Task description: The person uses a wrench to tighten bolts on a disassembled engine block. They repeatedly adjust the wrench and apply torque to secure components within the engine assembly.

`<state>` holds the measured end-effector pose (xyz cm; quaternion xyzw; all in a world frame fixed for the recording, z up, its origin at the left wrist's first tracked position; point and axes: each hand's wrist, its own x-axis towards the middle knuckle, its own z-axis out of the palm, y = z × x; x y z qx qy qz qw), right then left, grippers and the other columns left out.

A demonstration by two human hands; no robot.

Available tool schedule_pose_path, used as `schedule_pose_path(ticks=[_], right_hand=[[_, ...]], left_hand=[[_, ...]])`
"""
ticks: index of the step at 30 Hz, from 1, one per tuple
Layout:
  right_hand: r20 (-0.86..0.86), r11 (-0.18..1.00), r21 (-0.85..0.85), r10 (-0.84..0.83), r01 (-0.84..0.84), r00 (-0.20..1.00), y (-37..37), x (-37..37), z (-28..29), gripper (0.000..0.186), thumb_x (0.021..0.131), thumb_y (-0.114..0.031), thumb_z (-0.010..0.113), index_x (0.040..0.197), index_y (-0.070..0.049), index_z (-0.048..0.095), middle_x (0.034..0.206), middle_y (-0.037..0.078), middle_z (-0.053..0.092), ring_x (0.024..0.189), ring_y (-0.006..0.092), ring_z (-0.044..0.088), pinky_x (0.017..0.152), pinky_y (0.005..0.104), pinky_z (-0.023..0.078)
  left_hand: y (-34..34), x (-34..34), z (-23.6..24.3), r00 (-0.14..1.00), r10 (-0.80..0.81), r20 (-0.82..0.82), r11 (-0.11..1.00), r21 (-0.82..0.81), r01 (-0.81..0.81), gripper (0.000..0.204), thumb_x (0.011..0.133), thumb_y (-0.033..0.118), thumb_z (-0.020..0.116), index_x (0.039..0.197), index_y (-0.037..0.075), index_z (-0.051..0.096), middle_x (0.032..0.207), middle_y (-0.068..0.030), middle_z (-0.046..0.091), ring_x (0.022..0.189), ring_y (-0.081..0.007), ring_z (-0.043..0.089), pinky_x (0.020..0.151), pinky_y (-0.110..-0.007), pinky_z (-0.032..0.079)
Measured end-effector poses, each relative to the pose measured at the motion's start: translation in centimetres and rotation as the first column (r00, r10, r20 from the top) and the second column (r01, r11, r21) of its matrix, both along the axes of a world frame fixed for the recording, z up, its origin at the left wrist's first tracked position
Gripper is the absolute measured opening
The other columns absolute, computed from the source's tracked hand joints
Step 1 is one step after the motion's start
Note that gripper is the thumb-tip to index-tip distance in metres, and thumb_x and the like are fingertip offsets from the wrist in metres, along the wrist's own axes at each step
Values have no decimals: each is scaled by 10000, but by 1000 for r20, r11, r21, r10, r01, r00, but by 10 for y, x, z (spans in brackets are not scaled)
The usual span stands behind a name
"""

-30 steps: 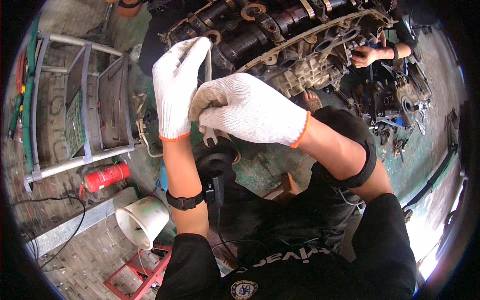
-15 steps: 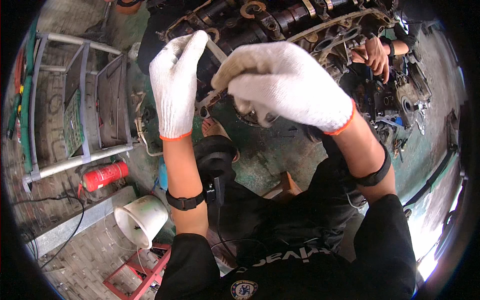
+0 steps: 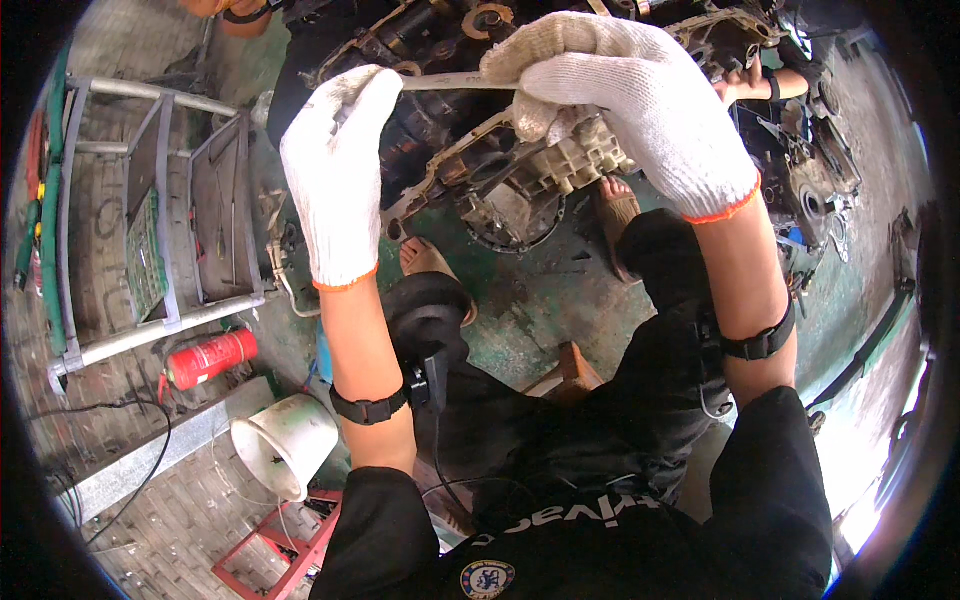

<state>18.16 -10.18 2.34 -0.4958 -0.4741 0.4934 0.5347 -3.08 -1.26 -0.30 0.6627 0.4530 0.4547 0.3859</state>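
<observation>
A slim light-grey metal bar (image 3: 455,81), much like a wrench shank, stretches level between my hands above the engine. Both of its ends are hidden in the gloves. My left hand (image 3: 340,165), in a white knit glove, pinches the left end between thumb and fingers. The same kind of glove covers my right hand (image 3: 625,100), whose fingers are curled round the right end. Below and beyond the hands lies the dirty, oily engine (image 3: 400,150), with its cast metal housing (image 3: 575,155) showing under my right hand.
Another person's hand (image 3: 745,85) is at the engine's right side; a second arm (image 3: 245,20) shows at the top left. Engine parts (image 3: 815,200) lie at the right. Leftward are a metal rack (image 3: 165,330), a red fire extinguisher (image 3: 212,358), a white bucket (image 3: 310,440) and a red frame (image 3: 300,560).
My right hand has moved up and to the right, away from my left hand. The bar has swung from slanted to nearly level. The other person's hand at the right has moved up.
</observation>
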Motion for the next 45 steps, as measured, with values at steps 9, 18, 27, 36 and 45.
schedule_pose_path(ticks=[9,18,27,36,45], right_hand=[[21,1000,-7,8,-8,1000,0,2,0,230,901,-137,616,1033,-8,755,816,59,745,724,99,684,665,220,518],[-33,997,-81,-12,9,999,7,-8,9,249,930,-132,587,1058,32,725,820,80,732,728,132,683,678,243,522],[87,971,-93,227,-219,970,9,-1,12,266,919,-130,565,1054,36,721,837,74,729,764,133,691,721,243,535],[91,895,-49,447,-444,890,8,-9,6,239,926,-83,601,1076,53,728,843,100,748,761,140,716,692,250,553],[378,720,133,598,-681,707,15,-60,-25,254,902,-174,663,1080,1,709,968,177,722,848,300,707,766,367,553]], left_hand=[[0,-2,5,994,-9,-107,999,52,15,296,909,174,743,1121,-31,740,1019,-73,748,939,-129,659,903,-264,498],[4,-11,5,988,-58,-143,997,-61,49,345,938,232,699,1131,-51,731,1008,-78,752,926,-121,640,882,-265,488],[3,-12,3,991,-59,-124,997,-59,52,321,938,216,707,1124,-44,736,997,-73,757,912,-114,644,866,-258,493],[4,-15,0,983,-80,-166,997,5,82,315,938,219,703,1118,-36,739,1000,-89,761,907,-113,652,862,-261,498],[4,-14,3,978,-80,-195,997,-15,78,325,935,236,701,1118,-31,741,990,-87,765,875,-116,655,824,-265,506]])
